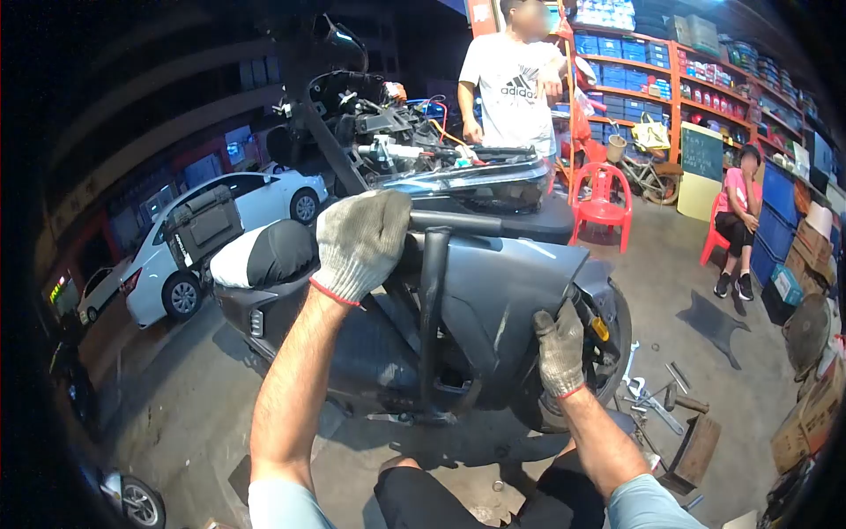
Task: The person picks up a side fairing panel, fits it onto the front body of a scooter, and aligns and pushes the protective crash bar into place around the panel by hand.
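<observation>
Black tubular bar (434, 295) stands at the near side of the scooter (374, 353); your left hand (359, 242) wraps its top, probably for steadiness. Your right hand (560, 354) meets the grey panel (511, 282) near its front edge, grasp unclear.

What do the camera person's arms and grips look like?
The left grip and right grip each wear a pale knitted glove with a red edge at the wrist. The right glove's thumb looks dark and smudgy. Above the bare forearms come pale blue sleeves.
</observation>
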Motion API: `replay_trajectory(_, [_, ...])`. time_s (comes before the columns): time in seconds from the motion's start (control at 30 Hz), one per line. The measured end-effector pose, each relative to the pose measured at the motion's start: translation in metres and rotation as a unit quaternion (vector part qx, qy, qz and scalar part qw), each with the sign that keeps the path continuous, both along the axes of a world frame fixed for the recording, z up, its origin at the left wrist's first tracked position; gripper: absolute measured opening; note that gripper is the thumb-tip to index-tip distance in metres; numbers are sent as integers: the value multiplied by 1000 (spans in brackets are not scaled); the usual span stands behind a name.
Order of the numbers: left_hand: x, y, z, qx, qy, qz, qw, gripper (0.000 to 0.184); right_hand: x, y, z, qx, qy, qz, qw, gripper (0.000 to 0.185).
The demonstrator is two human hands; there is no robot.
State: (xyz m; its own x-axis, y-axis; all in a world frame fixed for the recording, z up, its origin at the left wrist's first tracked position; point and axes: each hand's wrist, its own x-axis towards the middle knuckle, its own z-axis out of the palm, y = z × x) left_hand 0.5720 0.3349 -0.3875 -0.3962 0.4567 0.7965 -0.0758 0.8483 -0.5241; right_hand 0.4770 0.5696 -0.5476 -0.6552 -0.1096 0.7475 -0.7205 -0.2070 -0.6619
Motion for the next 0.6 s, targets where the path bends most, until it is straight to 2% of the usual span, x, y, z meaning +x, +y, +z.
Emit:
replay_trajectory(0.07, [1, 1, 0, 13, -4, -11, 1000, 16, -11, -1, -6, 36, 4, -22, 999, 45])
replay_trajectory(0.17, [0, 2, 2, 29, -10, -15, 999, 14, -13, -4, -6, 14, 10, -8, 1000, 43])
replay_trajectory(0.23, [1, 1, 0, -20, 30, -36, 999, 13, -8, -1, -6, 30, -3, -10, 999, 43])
replay_trajectory(0.3, [0, -1, 0, 12, 11, -29, 999, 12, 4, 0, 2, 12, -46, 17, 999, 53])
replay_trajectory(0.43, [1, -1, 1, 47, -5, -31, 998, 11, 3, -5, -6, 1, -38, 9, 999, 42])
replay_trajectory(0.6, [-4, -6, -3, 15, 33, -38, 999, 11, -2, -13, -16, -4, -7, -9, 1000, 44])
